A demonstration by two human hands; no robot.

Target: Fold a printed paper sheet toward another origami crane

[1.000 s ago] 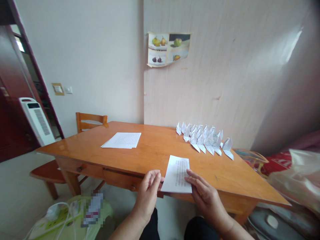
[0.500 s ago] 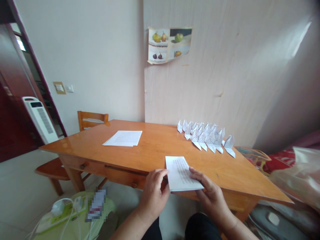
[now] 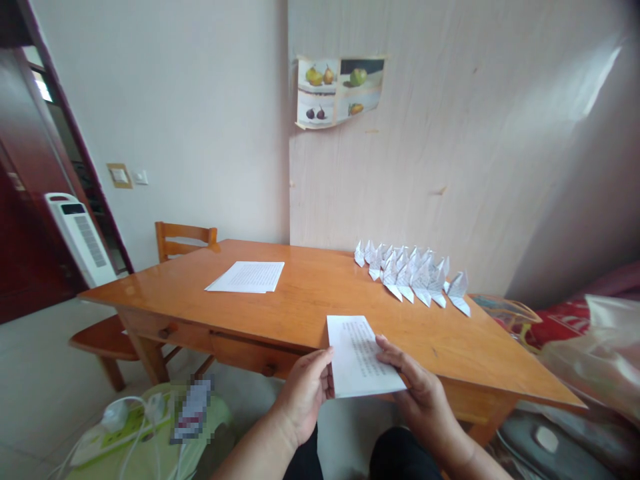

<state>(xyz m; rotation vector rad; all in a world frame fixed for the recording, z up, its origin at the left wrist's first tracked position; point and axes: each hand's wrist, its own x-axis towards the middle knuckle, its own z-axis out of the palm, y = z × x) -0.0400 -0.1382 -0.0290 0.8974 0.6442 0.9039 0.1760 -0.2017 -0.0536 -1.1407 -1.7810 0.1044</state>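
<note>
A folded sheet of printed paper (image 3: 361, 357) is held up at the front edge of the table, its text side facing me. My right hand (image 3: 423, 387) grips its right edge, with the thumb side over the print and other fingers underneath. My left hand (image 3: 306, 387) is closed at the left edge, fingertips against the paper and some fingers tucked behind it. Farther back on the right stand several folded paper pieces (image 3: 423, 277) with pointed tips, set close together in rows. A stack of printed sheets (image 3: 247, 277) lies flat on the left.
The wooden table (image 3: 310, 287) has drawers along its front. A wooden chair (image 3: 186, 235) stands behind its left end. At lower left, a power strip (image 3: 117, 433) and cables rest on a green stool (image 3: 220, 417). Plastic bags (image 3: 585, 353) lie to the right.
The folded paper has come slightly lower and closer to me, tilting more toward view. My left hand has shifted along its left edge. The things on the table have stayed put.
</note>
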